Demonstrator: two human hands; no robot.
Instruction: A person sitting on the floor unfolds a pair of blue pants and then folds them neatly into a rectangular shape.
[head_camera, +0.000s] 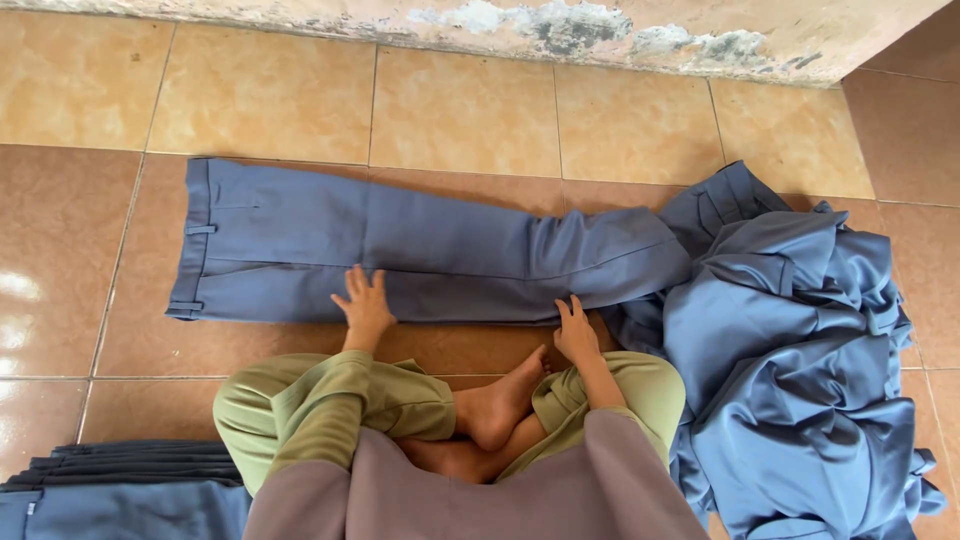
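Head view looks down on a person sitting cross-legged on a tan tiled floor (640, 125), bare feet tucked in front of olive-green trouser legs. Blue trousers (420, 250) lie stretched flat across the floor just ahead of the knees, folded lengthwise with one leg over the other, the waistband at the left and the leg ends reaching right to the edge of a pile (800, 340). Left hand (364, 303) rests flat on the near edge of the trousers around the middle, fingers spread and open, gripping nothing. Right hand (576, 331) sits palm down at the near edge further right, close to the leg ends, fingers loosely extended and pressing the cloth rather than clasping it. The pile, a crumpled heap of the same blue cloth, fills the right side from the far tiles down to the bottom edge, touching the person's right knee. At the bottom left a neat stack (130, 470) of folded garments lies beside the left knee, dark layers above a blue one. A wall (560, 25) with flaking, stained paint runs along the top.
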